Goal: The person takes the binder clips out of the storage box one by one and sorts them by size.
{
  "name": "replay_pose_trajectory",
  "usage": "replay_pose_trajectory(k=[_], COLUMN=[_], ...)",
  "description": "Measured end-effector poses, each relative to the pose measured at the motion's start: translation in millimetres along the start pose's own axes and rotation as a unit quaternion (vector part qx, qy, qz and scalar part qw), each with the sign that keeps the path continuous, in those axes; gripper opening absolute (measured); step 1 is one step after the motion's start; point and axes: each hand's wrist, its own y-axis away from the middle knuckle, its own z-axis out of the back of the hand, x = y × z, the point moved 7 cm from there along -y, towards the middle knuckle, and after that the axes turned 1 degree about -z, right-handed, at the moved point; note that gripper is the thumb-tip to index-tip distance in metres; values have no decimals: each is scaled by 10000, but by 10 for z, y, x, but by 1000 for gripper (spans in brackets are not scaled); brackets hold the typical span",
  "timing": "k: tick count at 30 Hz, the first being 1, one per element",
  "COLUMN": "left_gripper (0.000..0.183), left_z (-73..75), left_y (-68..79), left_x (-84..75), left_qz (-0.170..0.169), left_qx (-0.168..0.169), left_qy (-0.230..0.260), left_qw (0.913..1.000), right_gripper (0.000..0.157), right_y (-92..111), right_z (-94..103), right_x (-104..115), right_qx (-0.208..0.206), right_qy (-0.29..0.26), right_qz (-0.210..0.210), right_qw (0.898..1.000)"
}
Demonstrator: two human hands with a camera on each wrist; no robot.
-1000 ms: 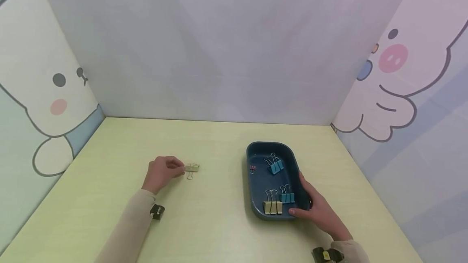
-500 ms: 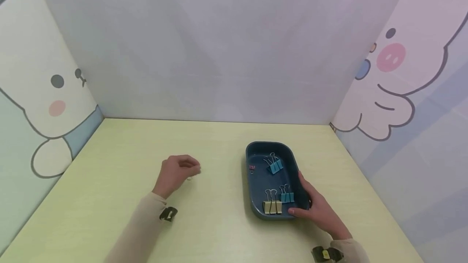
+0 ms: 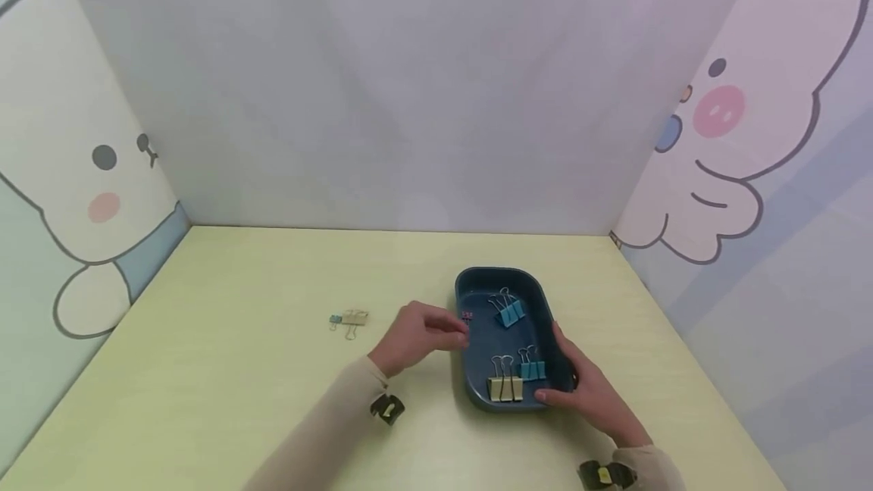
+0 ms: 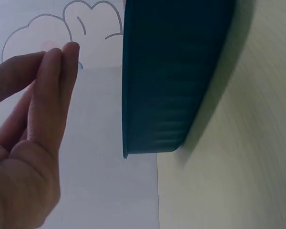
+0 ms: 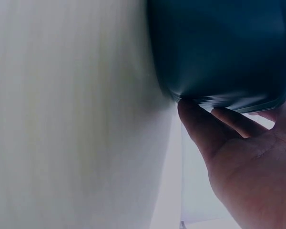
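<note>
My left hand reaches to the near-left rim of the dark blue tray, fingertips drawn together beside a tiny pink binder clip. In the left wrist view nothing shows between the fingertips, which are apart from the tray wall. My right hand grips the tray's right side, thumb over the rim and fingers outside. Inside the tray lie two blue binder clips, one farther back and one nearer, plus a large yellow binder clip.
On the table, left of the tray, a small blue binder clip lies against a yellow binder clip. A grey back wall and side walls with cartoon drawings enclose the table.
My left hand has moved right from the yellow clip on the table to the tray's rim, uncovering the small blue clip beside it. My right hand keeps its grip on the tray.
</note>
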Motion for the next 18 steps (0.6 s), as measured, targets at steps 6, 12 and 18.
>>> replay_pose_trajectory(k=[6,12,18], left_gripper=[15,18,16], left_z=[-212,-422,-584], left_y=[-222,-441,-531], left_x=[-76,-51,-41], left_qz=[-136,-89,220], left_qx=[277,517,632], left_qy=[-372,-1100,-1849], left_qw=[9988,9925,9805], right_gripper=[114,113,111], right_y=[-18,-17,-1], right_z=[-14,-26,-22], right_x=[-22,-31,15], right_qx=[-19,-6,-57], right_qy=[154,140,82], right_qz=[70,39,143], right_qw=[9999,9999,9998])
